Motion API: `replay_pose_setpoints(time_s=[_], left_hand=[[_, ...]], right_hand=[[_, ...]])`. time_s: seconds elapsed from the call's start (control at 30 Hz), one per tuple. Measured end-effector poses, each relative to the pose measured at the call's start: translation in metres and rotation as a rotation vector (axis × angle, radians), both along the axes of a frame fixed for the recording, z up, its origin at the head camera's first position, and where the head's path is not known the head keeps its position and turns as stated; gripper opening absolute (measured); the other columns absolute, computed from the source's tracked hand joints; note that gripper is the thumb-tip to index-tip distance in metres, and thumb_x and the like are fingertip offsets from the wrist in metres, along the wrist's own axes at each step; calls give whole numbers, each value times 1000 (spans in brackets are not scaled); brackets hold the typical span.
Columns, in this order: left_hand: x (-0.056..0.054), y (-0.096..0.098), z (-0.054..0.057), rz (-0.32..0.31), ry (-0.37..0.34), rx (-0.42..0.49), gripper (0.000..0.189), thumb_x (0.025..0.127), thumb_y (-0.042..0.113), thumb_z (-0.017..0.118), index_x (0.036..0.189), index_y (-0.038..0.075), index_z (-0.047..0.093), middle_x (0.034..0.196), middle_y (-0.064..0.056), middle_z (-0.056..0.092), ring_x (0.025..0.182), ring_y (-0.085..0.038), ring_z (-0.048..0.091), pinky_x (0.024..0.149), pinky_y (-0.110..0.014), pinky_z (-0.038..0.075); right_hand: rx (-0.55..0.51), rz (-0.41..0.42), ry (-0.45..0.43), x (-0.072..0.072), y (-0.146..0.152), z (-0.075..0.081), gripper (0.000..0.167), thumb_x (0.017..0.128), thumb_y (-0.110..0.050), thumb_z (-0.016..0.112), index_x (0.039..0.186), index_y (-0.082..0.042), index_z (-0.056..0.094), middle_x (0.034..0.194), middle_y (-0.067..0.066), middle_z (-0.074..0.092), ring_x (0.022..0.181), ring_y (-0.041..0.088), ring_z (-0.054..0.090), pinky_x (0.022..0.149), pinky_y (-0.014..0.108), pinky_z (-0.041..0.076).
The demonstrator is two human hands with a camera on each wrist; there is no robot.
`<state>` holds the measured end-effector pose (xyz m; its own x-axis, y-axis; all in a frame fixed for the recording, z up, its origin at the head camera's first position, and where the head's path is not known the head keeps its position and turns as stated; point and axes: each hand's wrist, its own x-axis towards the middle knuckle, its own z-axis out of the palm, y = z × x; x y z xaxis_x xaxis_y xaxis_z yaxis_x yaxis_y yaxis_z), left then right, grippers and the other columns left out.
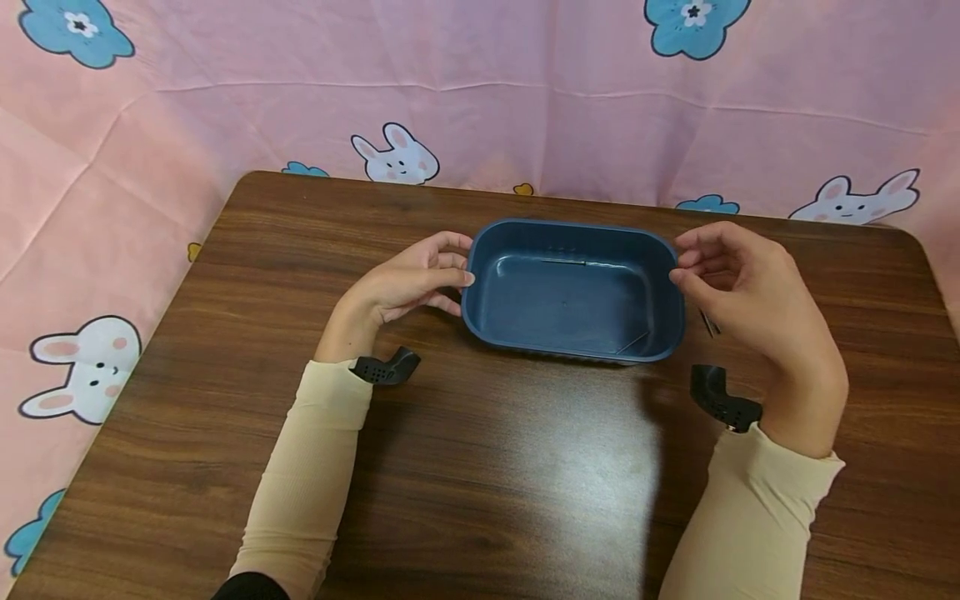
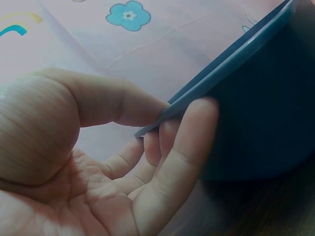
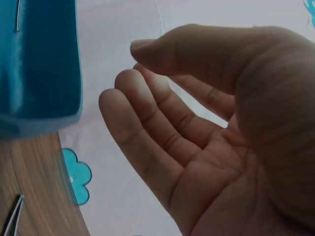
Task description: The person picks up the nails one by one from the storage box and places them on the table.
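Note:
A dark blue, rounded rectangular plastic basin (image 1: 562, 312) is near the table's far edge. My left hand (image 1: 416, 279) pinches its left rim, thumb on top and fingers beneath; the left wrist view shows this grip on the rim (image 2: 197, 96). Beside the right end is my right hand (image 1: 750, 287), its fingers loosely bent. In the right wrist view that hand (image 3: 182, 118) holds nothing and is apart from the basin (image 3: 44, 73). Inside the basin lie a thin dark rod (image 1: 564, 262) along the back and a thin metal piece (image 1: 632, 342) in the front right corner.
Two thin metal prongs (image 1: 708, 323), partly hidden by the right hand, lie on the brown wooden table (image 1: 480, 467); the same prongs (image 3: 15, 214) show in the right wrist view. A pink cloth (image 1: 487, 125) with rabbits and flowers hangs behind the table.

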<state>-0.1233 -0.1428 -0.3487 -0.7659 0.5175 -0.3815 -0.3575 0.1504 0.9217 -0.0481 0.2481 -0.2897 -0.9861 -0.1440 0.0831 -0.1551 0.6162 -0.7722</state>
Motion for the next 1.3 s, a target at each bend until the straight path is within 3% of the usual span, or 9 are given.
replay_pose_setpoints(time_s=[0.53, 0.73, 0.87, 1.03, 1.3], left_hand=[[0, 1, 1, 9, -10, 6, 56, 100, 3, 61, 151, 7, 36, 114, -12, 63, 94, -20, 69, 71, -32, 66], [0, 1, 0, 8, -7, 7, 57, 100, 3, 61, 151, 7, 36, 114, -13, 63, 95, -21, 69, 71, -33, 66], [0, 0, 0, 8, -3, 7, 57, 100, 3, 61, 151, 7, 37, 114, -13, 63, 96, -22, 68, 72, -33, 66], [0, 0, 0, 9, -6, 8, 56, 100, 3, 61, 151, 7, 37, 114, -13, 63, 95, -22, 69, 72, -33, 66], [1, 0, 0, 12, -9, 14, 56, 100, 2, 61, 150, 7, 37, 112, -12, 64, 94, -21, 69, 71, -33, 66]], right_hand=[[-2, 77, -38, -4, -13, 0, 27, 96, -2, 73, 123, -6, 70, 101, -18, 69, 94, -4, 67, 81, 6, 53], [54, 180, -118, -6, -18, 1, 28, 99, -8, 73, 126, -8, 69, 117, 5, 71, 97, -6, 65, 84, 6, 52], [123, 255, -186, -8, -22, 2, 30, 100, -13, 73, 129, -7, 68, 127, 14, 70, 104, 5, 67, 85, 8, 52], [152, 269, -206, -9, -26, 1, 29, 101, -12, 72, 128, -6, 69, 128, 15, 71, 113, 26, 70, 83, 10, 53], [176, 271, -181, -9, -26, 1, 24, 101, -13, 71, 123, -6, 71, 121, 15, 74, 110, 28, 72, 81, 10, 52]])
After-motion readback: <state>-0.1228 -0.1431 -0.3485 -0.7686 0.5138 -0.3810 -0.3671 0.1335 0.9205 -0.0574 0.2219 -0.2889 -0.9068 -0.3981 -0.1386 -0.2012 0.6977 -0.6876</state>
